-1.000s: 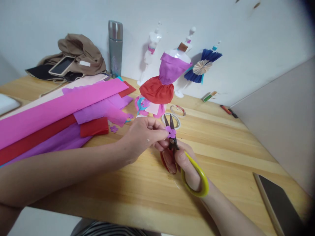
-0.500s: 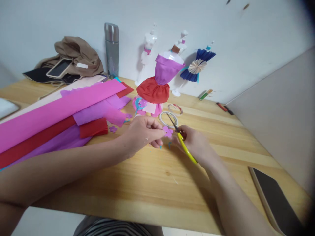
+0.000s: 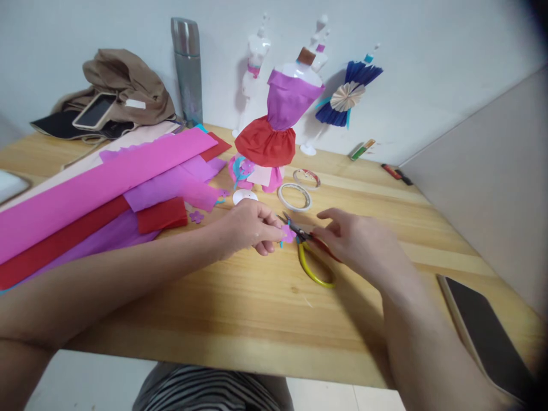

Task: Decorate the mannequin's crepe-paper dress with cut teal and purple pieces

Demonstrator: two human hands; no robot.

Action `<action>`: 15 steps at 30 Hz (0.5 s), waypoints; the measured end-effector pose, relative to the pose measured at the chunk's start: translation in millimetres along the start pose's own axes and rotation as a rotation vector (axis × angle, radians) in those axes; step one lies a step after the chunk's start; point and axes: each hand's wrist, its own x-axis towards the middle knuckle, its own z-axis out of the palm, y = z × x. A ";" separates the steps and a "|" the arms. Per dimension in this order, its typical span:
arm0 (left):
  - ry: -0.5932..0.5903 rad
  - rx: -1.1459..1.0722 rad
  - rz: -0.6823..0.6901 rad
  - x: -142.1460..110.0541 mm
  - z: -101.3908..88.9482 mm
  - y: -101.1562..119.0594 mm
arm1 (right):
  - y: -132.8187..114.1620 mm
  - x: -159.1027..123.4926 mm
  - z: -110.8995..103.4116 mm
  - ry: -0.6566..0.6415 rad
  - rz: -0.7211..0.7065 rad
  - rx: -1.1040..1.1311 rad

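Left hand (image 3: 248,228) with thumb and fingers together, pinching a purple paper flower (image 3: 289,233) at its edge. Right hand (image 3: 357,242) apart from the left, thumb and forefinger a little open, other fingertips at the red handle of the scissors (image 3: 303,234); cannot tell whether gripping or only touching. Scissors between the hands, yellow handle toward the near side, blade tips right beside the flower.

Possible trouble, judging from this closeness: a nicked or torn petal, or a pricked left fingertip, from any push on the handles; a bent or dropped flower, from so small a pinch on thin paper.

Counted outward: one pair of scissors between the hands; at least four purple flowers, with one in the left hand, two loose to its left (image 3: 196,217) (image 3: 224,194) and one just beyond on a blue piece (image 3: 247,166); two tape rolls beyond the hands (image 3: 309,202) (image 3: 315,184); one dress form in purple bodice and red skirt (image 3: 266,142) farther out, with at least three more forms near it; one long pink paper strip (image 3: 107,177) left of the left hand; one metal bottle (image 3: 188,74) beyond that; two phones, one right of the right hand (image 3: 486,337), one far beyond the left (image 3: 95,111).
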 end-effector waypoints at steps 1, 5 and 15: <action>0.005 0.023 -0.019 0.6 0.1 -0.2 | -3.3 -0.7 1.1 -0.002 -0.001 0.112; 0.005 0.098 -0.043 3.7 -0.3 -3.3 | -19.1 -4.4 14.6 -0.230 -0.156 0.707; -0.081 0.324 -0.089 -2.2 -17.9 13.3 | -28.3 -3.4 45.8 -0.426 -0.064 0.908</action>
